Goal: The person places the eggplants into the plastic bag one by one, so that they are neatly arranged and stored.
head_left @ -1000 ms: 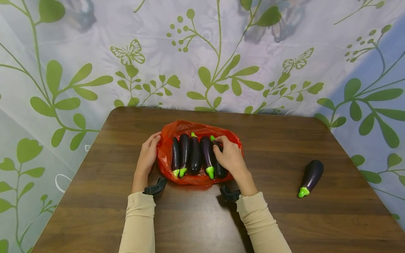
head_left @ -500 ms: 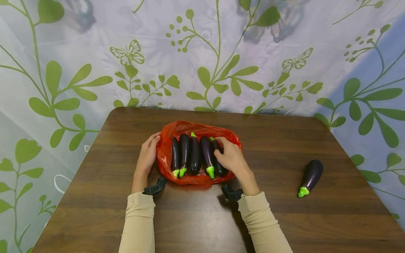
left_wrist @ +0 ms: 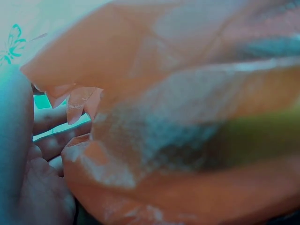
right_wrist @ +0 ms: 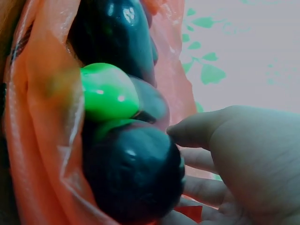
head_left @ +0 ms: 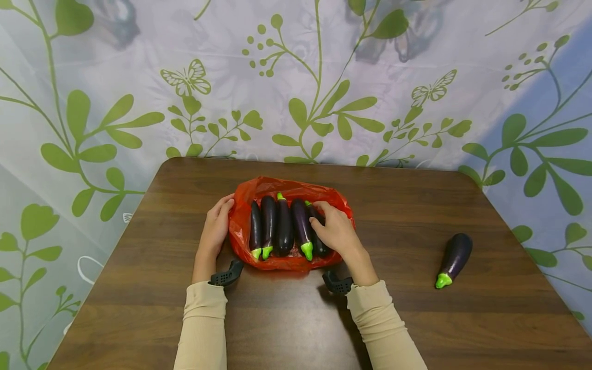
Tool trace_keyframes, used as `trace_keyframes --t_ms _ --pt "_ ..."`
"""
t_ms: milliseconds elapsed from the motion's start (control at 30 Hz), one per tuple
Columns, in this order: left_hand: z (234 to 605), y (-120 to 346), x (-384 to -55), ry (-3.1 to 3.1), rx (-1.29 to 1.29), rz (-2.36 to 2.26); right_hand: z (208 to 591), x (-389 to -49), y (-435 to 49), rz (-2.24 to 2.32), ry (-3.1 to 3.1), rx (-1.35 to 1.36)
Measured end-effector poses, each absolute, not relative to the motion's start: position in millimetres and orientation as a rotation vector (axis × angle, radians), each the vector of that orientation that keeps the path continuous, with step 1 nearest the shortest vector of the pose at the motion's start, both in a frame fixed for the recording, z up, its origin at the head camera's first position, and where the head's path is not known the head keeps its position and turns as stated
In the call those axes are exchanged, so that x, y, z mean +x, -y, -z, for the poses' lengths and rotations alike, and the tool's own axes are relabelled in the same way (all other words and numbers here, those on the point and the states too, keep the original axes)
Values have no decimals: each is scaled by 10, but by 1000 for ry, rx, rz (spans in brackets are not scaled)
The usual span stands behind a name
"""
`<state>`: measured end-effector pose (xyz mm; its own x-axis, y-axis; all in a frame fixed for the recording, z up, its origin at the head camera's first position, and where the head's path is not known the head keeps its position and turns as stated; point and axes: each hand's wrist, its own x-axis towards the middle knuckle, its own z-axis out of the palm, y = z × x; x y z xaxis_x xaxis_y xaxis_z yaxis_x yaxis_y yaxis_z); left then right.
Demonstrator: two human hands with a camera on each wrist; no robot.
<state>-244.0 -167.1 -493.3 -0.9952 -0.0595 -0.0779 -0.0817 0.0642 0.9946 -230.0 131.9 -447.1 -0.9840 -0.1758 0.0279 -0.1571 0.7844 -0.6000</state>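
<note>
In the head view a red plastic bag (head_left: 265,263) lies open on the table with several eggplants in it, side by side. My left hand (head_left: 215,226) rests against the bag's left side; the left wrist view shows its fingers (left_wrist: 49,118) fairly straight, partly behind the plastic. Inside the bag, at the right end of the row, my right hand (head_left: 339,230) grips the rightmost eggplant (right_wrist: 133,171), thumb on one side and fingers on the other. Beside it lies an eggplant (head_left: 301,226) with its green cap toward me. The gripped eggplant's right side is hidden under the hand.
A single eggplant (head_left: 455,259) lies apart on the right of the brown wooden table (head_left: 407,205). Behind the table's far edge hangs a leaf-patterned cloth (head_left: 277,103). A white cord (head_left: 82,267) shows at the table's left edge.
Very little differs. The right hand shifts slightly at the rightmost eggplant while keeping its grip. The left hand, the bag and the lone eggplant stay in place.
</note>
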Motion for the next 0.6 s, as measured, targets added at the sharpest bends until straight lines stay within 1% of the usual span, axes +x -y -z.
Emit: trace_keyframes --t_ms 267,600 --pt "4941 1677 -2444 -2296 -151 -2119 4372 -2278 -1348 973 -2955 -301" --pt "4944 1681 -2437 -2288 -145 -2116 4215 -2223 -1371 1039 -2917 -396"
